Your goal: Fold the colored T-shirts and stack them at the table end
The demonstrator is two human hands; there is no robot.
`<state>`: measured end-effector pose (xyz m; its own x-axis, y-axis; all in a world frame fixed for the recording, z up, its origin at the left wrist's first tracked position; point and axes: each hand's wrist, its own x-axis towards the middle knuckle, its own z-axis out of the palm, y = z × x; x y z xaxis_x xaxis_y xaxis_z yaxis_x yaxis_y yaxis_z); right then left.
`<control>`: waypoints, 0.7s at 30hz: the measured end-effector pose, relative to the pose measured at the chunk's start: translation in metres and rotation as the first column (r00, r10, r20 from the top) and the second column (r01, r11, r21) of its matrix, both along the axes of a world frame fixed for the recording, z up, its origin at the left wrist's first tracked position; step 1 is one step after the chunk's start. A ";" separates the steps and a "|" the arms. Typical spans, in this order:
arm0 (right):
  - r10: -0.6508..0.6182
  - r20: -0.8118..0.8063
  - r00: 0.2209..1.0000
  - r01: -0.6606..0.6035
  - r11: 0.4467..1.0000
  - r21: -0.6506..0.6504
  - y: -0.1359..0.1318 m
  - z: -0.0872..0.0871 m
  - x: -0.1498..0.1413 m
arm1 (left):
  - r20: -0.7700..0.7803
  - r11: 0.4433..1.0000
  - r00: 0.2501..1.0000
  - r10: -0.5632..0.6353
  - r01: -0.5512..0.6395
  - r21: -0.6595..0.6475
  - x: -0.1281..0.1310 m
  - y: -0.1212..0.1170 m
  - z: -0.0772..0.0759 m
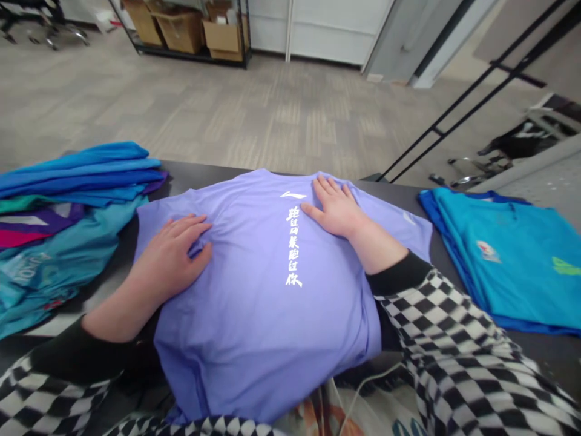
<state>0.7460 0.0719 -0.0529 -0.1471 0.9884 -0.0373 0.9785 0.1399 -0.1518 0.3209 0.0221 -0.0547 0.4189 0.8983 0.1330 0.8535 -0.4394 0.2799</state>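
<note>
A lavender T-shirt (254,290) with white printed characters down its middle lies spread over the dark table, collar toward the far edge and hem hanging over the near side. On its left part rests my left hand (175,254), fingers pointing right and slightly apart, with a small crease of cloth by the fingertips. My right hand (336,209) lies flat near the collar and right shoulder, its fingers extended and the thumb spread beside the print. Neither hand grips the cloth.
Several blue, teal and purple garments (68,242) are heaped on the left. Folded blue shirts (512,254) lie stacked on the right of the dark table (195,172). Beyond are a black metal frame (436,130), a shelf with cardboard boxes (181,30) and a carpeted floor.
</note>
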 end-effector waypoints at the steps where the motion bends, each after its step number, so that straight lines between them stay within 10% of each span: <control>1: -0.003 0.004 1.000 0.003 1.000 -0.006 0.000 0.001 -0.001 | 0.016 1.000 1.000 -0.002 0.002 0.019 -0.001 -0.002 -0.002; 15: -0.002 0.010 1.000 0.002 1.000 -0.001 -0.002 0.002 -0.001 | -0.034 0.994 0.996 0.084 -0.082 0.068 0.002 -0.007 0.004; 21: -0.011 -0.002 1.000 0.011 1.000 -0.008 -0.001 0.002 -0.001 | -0.105 1.000 0.994 -0.021 0.019 -0.013 -0.042 -0.003 0.010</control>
<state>0.7451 0.0707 -0.0512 -0.1367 0.9896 -0.0454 0.9796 0.1282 -0.1550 0.2789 0.0196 -0.0446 0.4478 0.8909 0.0764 0.8695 -0.4538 0.1949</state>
